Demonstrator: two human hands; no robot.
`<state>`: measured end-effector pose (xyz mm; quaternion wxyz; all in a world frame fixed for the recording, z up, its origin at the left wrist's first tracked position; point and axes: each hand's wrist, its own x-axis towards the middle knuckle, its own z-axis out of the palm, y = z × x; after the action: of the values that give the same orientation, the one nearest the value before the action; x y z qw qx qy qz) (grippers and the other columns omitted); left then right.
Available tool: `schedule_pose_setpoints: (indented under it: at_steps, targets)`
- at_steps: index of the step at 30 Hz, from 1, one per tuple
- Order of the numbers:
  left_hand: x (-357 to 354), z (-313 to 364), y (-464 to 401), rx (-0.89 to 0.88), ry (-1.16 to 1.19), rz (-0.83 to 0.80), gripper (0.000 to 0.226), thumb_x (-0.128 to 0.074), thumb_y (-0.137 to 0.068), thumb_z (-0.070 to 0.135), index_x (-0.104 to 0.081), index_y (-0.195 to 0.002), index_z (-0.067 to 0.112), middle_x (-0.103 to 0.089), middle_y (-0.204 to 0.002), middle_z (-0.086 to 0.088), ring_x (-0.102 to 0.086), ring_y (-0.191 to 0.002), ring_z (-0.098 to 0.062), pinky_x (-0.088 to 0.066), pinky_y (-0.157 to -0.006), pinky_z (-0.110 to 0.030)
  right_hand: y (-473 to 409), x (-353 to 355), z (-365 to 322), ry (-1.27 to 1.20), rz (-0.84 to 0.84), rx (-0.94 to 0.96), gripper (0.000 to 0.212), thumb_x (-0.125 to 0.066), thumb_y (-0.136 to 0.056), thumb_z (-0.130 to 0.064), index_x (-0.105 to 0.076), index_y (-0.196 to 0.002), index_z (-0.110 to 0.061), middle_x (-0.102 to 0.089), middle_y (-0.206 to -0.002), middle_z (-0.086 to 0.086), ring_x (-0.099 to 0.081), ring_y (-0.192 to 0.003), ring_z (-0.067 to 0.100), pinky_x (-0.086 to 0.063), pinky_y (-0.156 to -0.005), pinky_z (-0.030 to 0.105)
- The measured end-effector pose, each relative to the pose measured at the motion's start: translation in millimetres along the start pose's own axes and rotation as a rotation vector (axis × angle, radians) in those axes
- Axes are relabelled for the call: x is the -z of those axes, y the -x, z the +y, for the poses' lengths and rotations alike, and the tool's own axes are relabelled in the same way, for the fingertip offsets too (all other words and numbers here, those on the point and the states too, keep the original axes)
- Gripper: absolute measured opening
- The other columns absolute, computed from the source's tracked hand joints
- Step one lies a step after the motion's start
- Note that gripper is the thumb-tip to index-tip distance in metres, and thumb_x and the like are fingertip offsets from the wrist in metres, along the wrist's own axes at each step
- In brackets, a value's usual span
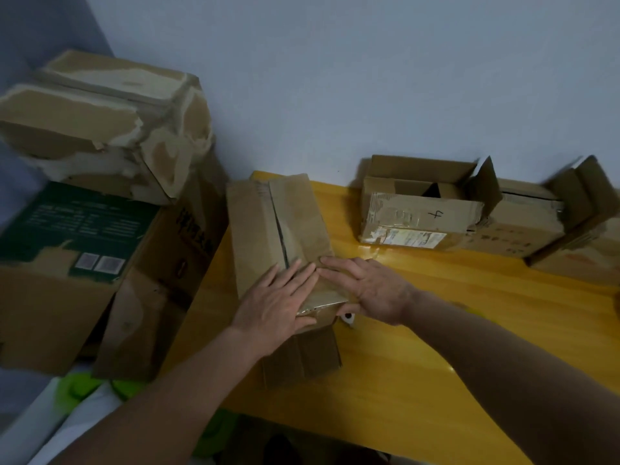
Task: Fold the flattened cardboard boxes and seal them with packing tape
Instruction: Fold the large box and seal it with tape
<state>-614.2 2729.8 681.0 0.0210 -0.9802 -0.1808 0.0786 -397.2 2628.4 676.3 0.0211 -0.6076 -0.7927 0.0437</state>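
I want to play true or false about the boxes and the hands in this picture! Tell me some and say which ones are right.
1. Both hands lie flat on the box in the middle. True: the left hand and the right hand press on the middle box with straight fingers.
2. The table is blue. False: the table is yellow.
3. The box by the wall with a mark like a 4 on it is open on top. True: the marked box has its flaps up.
4. The right hand holds scissors. False: it holds nothing; it presses on the cardboard.
5. The torn box on the left sits on the floor alone. False: the torn box is stacked on a green-printed box.
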Motion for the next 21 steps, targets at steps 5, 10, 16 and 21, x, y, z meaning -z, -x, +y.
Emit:
schedule_pose_setpoints:
  at_steps: [5, 10, 16, 21]
  targets:
    - [6.1, -1.6, 0.2, -0.017, 0.006, -0.051, 0.097, -0.050, -0.091, 0.055, 0.024, -0.143, 0.021, 0.019, -0.159, 0.000, 0.015, -0.148, -0.022, 0.003, -0.121, -0.041, -3.7, -8.7, -5.8, -0.082, 0.032, -0.053, 0.087, -0.060, -0.082, -0.056, -0.012, -0.148, -0.026, -0.016, -0.154, -0.003, -0.040, -0.124, 0.022, -0.042, -0.101, 0.041]
    - [10.3, -5.8, 7.0, -0.007, 0.046, -0.098, 0.100, -0.064, -0.089, 0.039, 0.017, -0.148, 0.040, 0.026, -0.157, -0.010, 0.020, -0.146, -0.025, 0.006, -0.119, -0.037, 5.9, -15.1, -33.5, -0.283, 0.107, -0.204, 0.090, -0.052, -0.086, -0.060, -0.003, -0.153, -0.027, 0.000, -0.160, -0.007, -0.006, -0.147, 0.015, -0.020, -0.119, 0.040]
    - [24.3, -5.7, 21.3, 0.097, 0.181, -0.182, 0.096, -0.067, -0.082, 0.051, -0.001, -0.151, 0.040, 0.019, -0.160, -0.006, 0.018, -0.147, -0.023, 0.005, -0.120, -0.040, 31.4, -41.9, -68.0, -0.832, 0.147, -0.685, 0.056, -0.032, -0.100, -0.043, -0.031, -0.148, -0.014, -0.024, -0.156, 0.002, -0.022, -0.144, 0.016, -0.019, -0.112, 0.022]
    - [29.0, 48.4, 2.3, 0.481, 0.390, -0.051, 0.104, -0.034, -0.073, 0.087, -0.021, -0.148, 0.016, 0.006, -0.162, -0.011, 0.010, -0.149, -0.027, 0.002, -0.121, -0.045, 30.0, -81.8, -68.2, -0.359, -0.266, -0.543, 0.052, -0.027, -0.105, -0.030, -0.016, -0.153, -0.014, -0.011, -0.161, 0.003, -0.005, -0.148, 0.021, -0.010, -0.120, 0.034]
